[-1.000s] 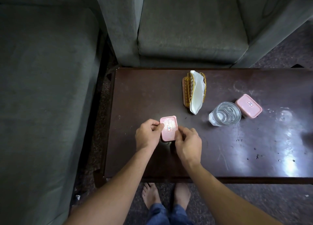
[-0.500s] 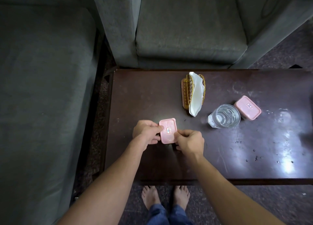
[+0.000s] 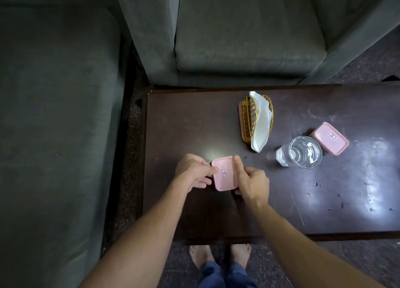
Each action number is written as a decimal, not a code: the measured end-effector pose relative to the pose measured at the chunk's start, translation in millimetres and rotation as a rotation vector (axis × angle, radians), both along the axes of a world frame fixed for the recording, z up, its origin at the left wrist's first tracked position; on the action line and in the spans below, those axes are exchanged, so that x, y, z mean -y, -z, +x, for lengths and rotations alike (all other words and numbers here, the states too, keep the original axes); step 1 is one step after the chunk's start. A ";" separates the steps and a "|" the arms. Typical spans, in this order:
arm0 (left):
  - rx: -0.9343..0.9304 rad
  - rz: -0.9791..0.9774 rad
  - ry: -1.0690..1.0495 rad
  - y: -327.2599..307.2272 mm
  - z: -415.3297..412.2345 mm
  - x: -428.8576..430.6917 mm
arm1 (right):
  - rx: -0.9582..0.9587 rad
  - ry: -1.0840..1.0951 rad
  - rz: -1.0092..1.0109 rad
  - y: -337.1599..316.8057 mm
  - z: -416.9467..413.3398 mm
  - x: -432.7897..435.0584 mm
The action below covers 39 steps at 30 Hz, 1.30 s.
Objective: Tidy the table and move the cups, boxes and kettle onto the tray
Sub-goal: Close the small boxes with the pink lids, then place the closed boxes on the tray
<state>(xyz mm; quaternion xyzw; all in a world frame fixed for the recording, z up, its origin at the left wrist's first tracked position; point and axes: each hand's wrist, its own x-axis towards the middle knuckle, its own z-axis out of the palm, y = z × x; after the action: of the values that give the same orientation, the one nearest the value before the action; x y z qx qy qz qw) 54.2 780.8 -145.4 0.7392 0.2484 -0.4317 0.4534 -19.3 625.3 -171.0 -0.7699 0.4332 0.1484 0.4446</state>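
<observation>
Grey sofas [image 3: 244,28] edge the dark table [image 3: 186,118]. Beyond my right hand [image 3: 252,185] stand a napkin holder [image 3: 255,121], a water glass [image 3: 302,152] and another pink box [image 3: 330,138]. My left hand [image 3: 191,175] and right hand pinch a pink box [image 3: 224,173] between them.

Pink lidded box [image 3: 224,173] held above table; another [image 3: 329,138] beside perhaps-empty glass [image 3: 299,151].

Glossy dark wooden table [image 3: 194,118], clear glass cup [image 3: 299,151], matt pink plastic boxes [image 3: 224,173].
</observation>
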 end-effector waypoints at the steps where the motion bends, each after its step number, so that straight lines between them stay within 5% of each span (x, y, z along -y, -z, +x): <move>1: 0.000 0.000 0.012 1.4 1.0 -0.1 | 0.008 -0.004 -0.009 0.4 -2.5 -3.0; 18: 0.039 0.041 0.056 -4.5 5.0 8.4 | -0.079 0.074 0.036 0.7 16.3 -1.6; 26: 0.096 -0.046 -0.036 -18.2 -25.5 20.9 | 0.221 0.066 0.245 -10.2 -35.3 4.3; 31: 0.076 -0.128 -0.042 -40.0 -70.3 67.1 | 0.295 0.261 0.538 -32.6 -80.3 45.1; 39: 0.124 -0.158 0.165 -79.6 -122.5 182.7 | 0.380 0.399 0.409 -65.8 -137.3 164.9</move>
<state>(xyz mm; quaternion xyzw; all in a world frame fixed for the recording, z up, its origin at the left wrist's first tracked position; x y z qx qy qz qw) -68.2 598.0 -65.8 0.7443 0.1232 -0.4394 0.4877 -156.6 460.4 -105.2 -0.5785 0.4461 -0.0037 0.6829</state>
